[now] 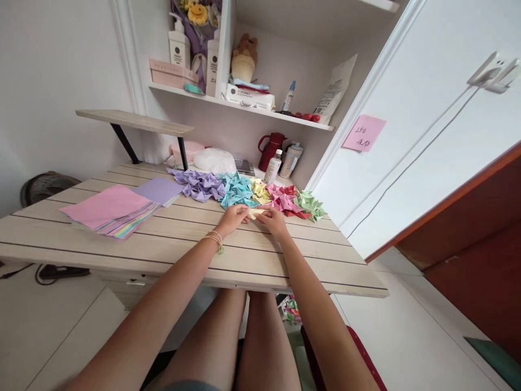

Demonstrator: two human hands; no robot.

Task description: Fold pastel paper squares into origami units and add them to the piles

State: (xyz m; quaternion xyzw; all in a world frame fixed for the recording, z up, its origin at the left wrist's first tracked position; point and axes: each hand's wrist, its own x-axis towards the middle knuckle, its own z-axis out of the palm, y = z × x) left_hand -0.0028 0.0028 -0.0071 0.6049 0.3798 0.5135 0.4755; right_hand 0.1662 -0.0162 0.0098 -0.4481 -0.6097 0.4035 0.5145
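Note:
Between my two hands is a small piece of folded yellow paper, held just above the desk. My left hand, with bracelets on the wrist, pinches its left end. The fingers of my right hand are closed on its right end. Right behind my hands lie folded paper pieces in colour groups: purple ones, blue ones, yellow ones, pink and red ones, and green ones. My fingers partly hide the yellow paper, so its exact shape cannot be made out.
On the slatted desk, a stack of coloured paper sheets lies at left beside purple sheets. A small raised shelf stands behind them. At the back are a clear bottle, a red jug and a tumbler.

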